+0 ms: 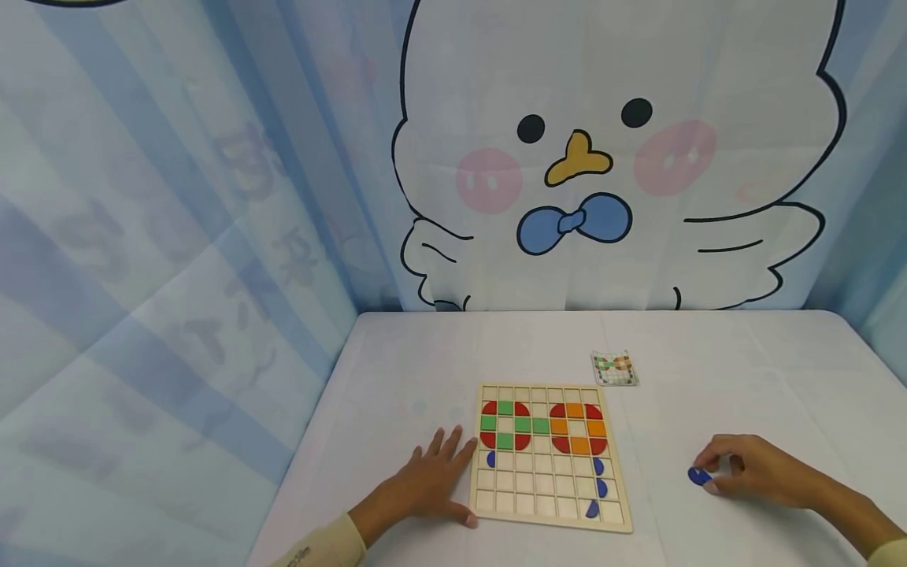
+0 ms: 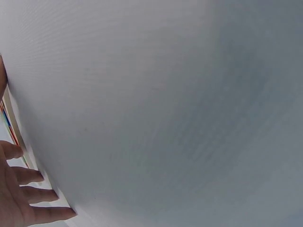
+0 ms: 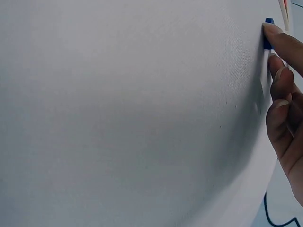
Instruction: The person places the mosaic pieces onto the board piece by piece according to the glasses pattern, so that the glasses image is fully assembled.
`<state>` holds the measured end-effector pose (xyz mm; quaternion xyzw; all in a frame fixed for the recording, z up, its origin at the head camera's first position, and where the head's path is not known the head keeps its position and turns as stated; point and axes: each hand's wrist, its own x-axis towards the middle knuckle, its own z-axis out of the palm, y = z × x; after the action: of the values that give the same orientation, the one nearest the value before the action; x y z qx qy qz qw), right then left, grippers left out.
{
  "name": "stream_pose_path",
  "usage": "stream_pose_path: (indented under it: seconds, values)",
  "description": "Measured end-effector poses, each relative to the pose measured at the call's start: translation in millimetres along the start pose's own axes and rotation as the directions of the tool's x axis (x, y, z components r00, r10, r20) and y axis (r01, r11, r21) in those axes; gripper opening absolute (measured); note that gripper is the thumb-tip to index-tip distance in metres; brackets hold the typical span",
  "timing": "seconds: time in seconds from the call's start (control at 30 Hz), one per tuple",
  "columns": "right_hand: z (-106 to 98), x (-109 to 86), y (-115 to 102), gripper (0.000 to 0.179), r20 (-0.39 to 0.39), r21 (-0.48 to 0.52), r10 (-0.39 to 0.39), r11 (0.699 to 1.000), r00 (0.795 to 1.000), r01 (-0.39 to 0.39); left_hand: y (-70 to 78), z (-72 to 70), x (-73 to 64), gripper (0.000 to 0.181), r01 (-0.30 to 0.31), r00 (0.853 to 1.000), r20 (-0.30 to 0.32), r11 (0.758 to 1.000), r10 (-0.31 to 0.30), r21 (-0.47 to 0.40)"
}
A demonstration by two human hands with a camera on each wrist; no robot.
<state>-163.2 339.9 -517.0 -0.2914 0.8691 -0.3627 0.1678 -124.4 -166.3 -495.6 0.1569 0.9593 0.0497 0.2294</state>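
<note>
A wooden grid board [image 1: 524, 504] lies on the table, with red, green and orange pieces set in its upper rows. Four-sided green tiles [image 1: 541, 426] link two ring-like patterns, one green and red, the other orange and red. Several blue half-round pieces [image 1: 601, 488] sit in its lower squares. My left hand [image 1: 432, 482] rests spread on the table, its fingertips and thumb tip right at the board's left edge. Off to the right, my right hand [image 1: 761, 470] pinches a blue piece [image 1: 697, 476] between thumb and fingers, low over the table; its blue edge [image 3: 268, 43] shows in the right wrist view.
Behind the board's far right corner lies a small pattern card [image 1: 615, 368] with a similar coloured design. The white table [image 1: 418, 370] ends at a curtain [image 1: 489, 276] printed with a cartoon character, and more curtain hangs along the left side.
</note>
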Motion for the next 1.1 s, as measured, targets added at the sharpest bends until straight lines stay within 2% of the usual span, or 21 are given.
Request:
stream_pose_path:
  seconds: [0.07, 0.27, 0.47, 0.57, 1.1]
  values:
    - [-0.5, 1.4, -0.7, 0.016, -0.006, -0.014, -0.005, 1.000, 1.000, 0.005, -0.3, 1.5, 0.4, 0.116, -0.002, 1.000, -0.006, 1.000, 0.002, 0.001]
    - [-2.3, 0.5, -0.9, 0.024, 0.016, -0.014, 0.083, 0.997, 0.996, -0.082, -1.1, 4.0, 0.9, 0.117, -0.008, 1.000, -0.006, 1.000, 0.008, -0.008]
    - [-2.9, -1.3, 3.5, 0.019, -0.017, -0.028, 0.011, 1.000, 1.000, -0.011, -1.0, 3.1, 0.1, 0.116, -0.006, 1.000, -0.001, 1.000, 0.006, -0.012]
    - [-3.0, -1.6, 4.3, 0.017, -0.022, -0.023, 0.003, 1.000, 1.000, -0.003, -1.1, 2.6, 0.1, 0.116, -0.009, 1.000, -0.004, 1.000, 0.009, -0.008]
    - [1.1, 4.8, -8.6, 0.012, 0.035, 0.047, 0.074, 0.996, 0.997, -0.075, -0.4, 1.3, 0.2, 0.116, -0.010, 1.000, -0.004, 1.000, 0.010, -0.010]
